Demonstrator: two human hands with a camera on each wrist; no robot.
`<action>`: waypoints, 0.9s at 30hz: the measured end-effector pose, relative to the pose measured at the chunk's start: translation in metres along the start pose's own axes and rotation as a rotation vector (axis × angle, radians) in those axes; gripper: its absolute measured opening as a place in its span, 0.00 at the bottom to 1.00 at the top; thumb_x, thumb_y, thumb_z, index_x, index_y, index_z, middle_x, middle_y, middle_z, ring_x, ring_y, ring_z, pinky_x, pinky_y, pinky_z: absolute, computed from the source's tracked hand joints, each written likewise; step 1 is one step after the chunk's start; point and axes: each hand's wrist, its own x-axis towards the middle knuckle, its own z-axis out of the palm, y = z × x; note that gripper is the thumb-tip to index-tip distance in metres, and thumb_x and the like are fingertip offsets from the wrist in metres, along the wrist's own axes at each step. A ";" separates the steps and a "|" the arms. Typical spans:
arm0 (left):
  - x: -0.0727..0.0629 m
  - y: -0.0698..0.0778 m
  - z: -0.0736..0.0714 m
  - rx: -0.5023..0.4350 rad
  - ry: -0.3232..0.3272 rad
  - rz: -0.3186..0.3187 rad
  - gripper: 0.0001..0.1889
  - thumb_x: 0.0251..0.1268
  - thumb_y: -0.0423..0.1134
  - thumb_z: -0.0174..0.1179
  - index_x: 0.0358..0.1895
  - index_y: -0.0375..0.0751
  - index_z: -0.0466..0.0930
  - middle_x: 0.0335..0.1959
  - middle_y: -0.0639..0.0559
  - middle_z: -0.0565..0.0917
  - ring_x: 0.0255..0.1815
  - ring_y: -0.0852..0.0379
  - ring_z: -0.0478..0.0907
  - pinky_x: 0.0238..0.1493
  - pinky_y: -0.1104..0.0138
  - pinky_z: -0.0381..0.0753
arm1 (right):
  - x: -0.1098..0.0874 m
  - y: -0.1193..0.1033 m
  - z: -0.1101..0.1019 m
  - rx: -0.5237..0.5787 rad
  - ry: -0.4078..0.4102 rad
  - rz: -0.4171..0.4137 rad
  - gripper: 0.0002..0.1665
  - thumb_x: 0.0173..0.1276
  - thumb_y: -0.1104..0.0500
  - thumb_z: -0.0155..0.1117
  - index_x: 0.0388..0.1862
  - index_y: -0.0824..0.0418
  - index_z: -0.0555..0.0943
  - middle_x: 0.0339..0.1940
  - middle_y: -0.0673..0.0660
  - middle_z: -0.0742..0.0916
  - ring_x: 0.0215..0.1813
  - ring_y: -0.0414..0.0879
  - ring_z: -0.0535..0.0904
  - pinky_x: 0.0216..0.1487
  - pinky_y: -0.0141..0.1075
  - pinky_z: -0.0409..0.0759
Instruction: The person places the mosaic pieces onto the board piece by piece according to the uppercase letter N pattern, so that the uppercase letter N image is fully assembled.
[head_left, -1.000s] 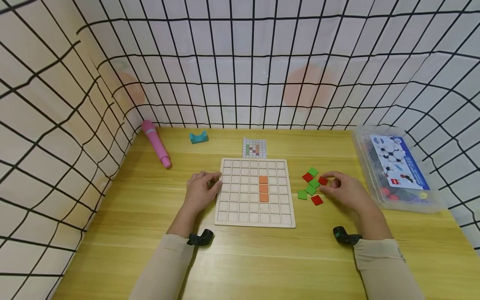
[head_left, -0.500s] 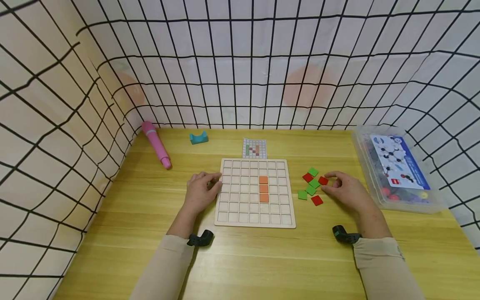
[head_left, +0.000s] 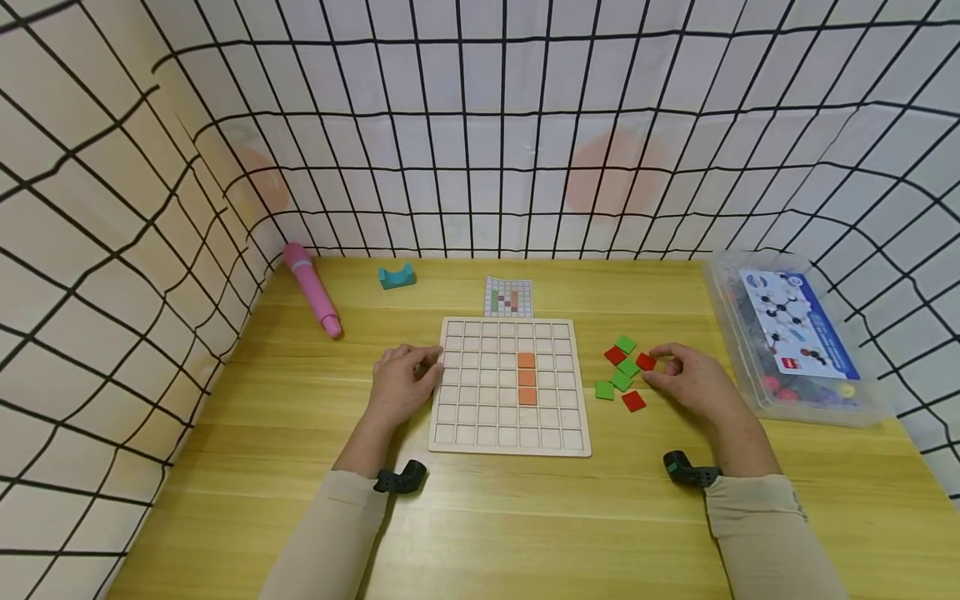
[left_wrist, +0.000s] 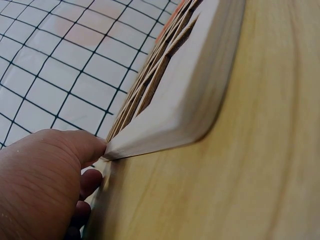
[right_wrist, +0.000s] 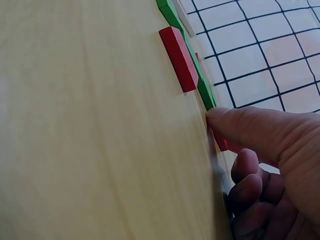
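Along the left edge of the grid board [head_left: 487, 395], my left hand [head_left: 399, 383] touches it, fingers relaxed; right of the board, my right hand [head_left: 692, 381] pinches a red tile [head_left: 646, 362].

You are wearing long beige sleeves: the left sleeve [head_left: 322, 533] and right sleeve [head_left: 776, 546] are ending in cuffs near your wrists, the right cuff [head_left: 753, 497] showing small dark marks. A black left wrist camera [head_left: 403, 477] and black right wrist camera [head_left: 688, 471] are jutting from your wrists; your left hand [head_left: 401, 383] and right hand [head_left: 692, 380] are going bare.
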 end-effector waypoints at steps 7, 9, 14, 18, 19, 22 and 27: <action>0.000 0.001 -0.001 -0.008 -0.007 -0.011 0.17 0.70 0.46 0.64 0.60 0.51 0.86 0.46 0.50 0.86 0.49 0.48 0.73 0.53 0.54 0.63 | 0.001 0.001 0.000 -0.003 0.000 0.001 0.29 0.71 0.48 0.68 0.63 0.63 0.77 0.34 0.56 0.80 0.33 0.48 0.72 0.36 0.38 0.69; 0.000 0.001 -0.001 -0.009 -0.008 -0.012 0.17 0.70 0.46 0.63 0.60 0.51 0.86 0.46 0.50 0.86 0.49 0.48 0.73 0.53 0.54 0.62 | 0.001 0.002 0.001 -0.005 0.002 -0.002 0.29 0.71 0.48 0.68 0.63 0.63 0.77 0.34 0.56 0.80 0.33 0.48 0.72 0.36 0.38 0.69; 0.000 0.000 -0.001 -0.008 -0.005 -0.011 0.17 0.70 0.46 0.63 0.60 0.51 0.86 0.45 0.50 0.85 0.49 0.48 0.73 0.53 0.54 0.62 | 0.001 0.001 0.001 -0.017 0.010 -0.008 0.28 0.72 0.47 0.67 0.62 0.63 0.77 0.34 0.56 0.80 0.33 0.48 0.72 0.37 0.38 0.69; 0.000 0.000 -0.001 -0.009 -0.004 -0.010 0.17 0.70 0.46 0.63 0.59 0.51 0.86 0.45 0.50 0.85 0.49 0.48 0.73 0.53 0.55 0.62 | 0.000 0.001 0.001 -0.027 0.016 -0.015 0.26 0.73 0.49 0.65 0.61 0.64 0.78 0.34 0.56 0.80 0.33 0.48 0.73 0.37 0.38 0.69; 0.000 0.000 0.000 -0.010 -0.003 -0.009 0.17 0.70 0.46 0.63 0.59 0.51 0.86 0.45 0.50 0.85 0.48 0.48 0.73 0.52 0.55 0.62 | 0.000 0.001 0.001 -0.027 0.018 -0.016 0.25 0.73 0.49 0.65 0.61 0.64 0.78 0.34 0.56 0.81 0.33 0.48 0.73 0.37 0.38 0.69; 0.000 0.001 -0.001 -0.012 -0.001 -0.005 0.17 0.70 0.46 0.64 0.59 0.50 0.86 0.44 0.50 0.85 0.48 0.49 0.73 0.52 0.55 0.62 | -0.001 0.000 0.001 -0.029 0.023 -0.020 0.24 0.74 0.50 0.64 0.60 0.64 0.78 0.33 0.56 0.81 0.33 0.47 0.73 0.37 0.38 0.69; 0.000 0.001 0.000 -0.009 0.002 -0.001 0.17 0.69 0.46 0.64 0.59 0.50 0.86 0.44 0.50 0.85 0.48 0.49 0.73 0.52 0.55 0.62 | -0.001 0.000 0.001 -0.036 0.028 -0.021 0.23 0.74 0.50 0.64 0.59 0.64 0.78 0.33 0.56 0.81 0.33 0.47 0.73 0.37 0.38 0.69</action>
